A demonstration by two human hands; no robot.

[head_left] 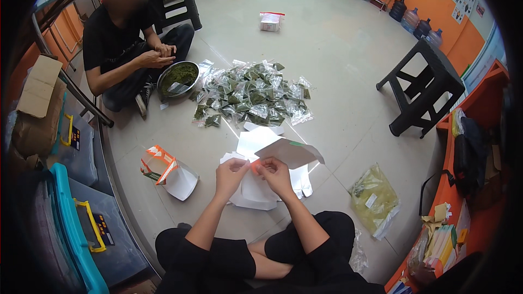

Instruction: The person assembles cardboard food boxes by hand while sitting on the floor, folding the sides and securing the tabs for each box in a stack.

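Observation:
In front of my crossed legs, my left hand [232,175] and my right hand [274,174] are close together with fingers pinched. Both grip a folding carton [289,152], whose grey-white panel with a small green patch stands tilted beyond my right hand. A small orange part shows between my fingertips; its exact shape is hard to make out. Beneath my hands lie several flat white carton blanks [253,198], partly overlapping. To the left on the floor sits a folded open carton [180,182], white with an orange and green patterned edge.
Ahead lies a heap of small clear bags with green contents [250,92]. A person [120,43] sits beside a metal bowl [161,79] of green leafy material. A black stool [422,87] and a yellowish-green plastic bag [375,201] are right; storage bins [81,228] line the left.

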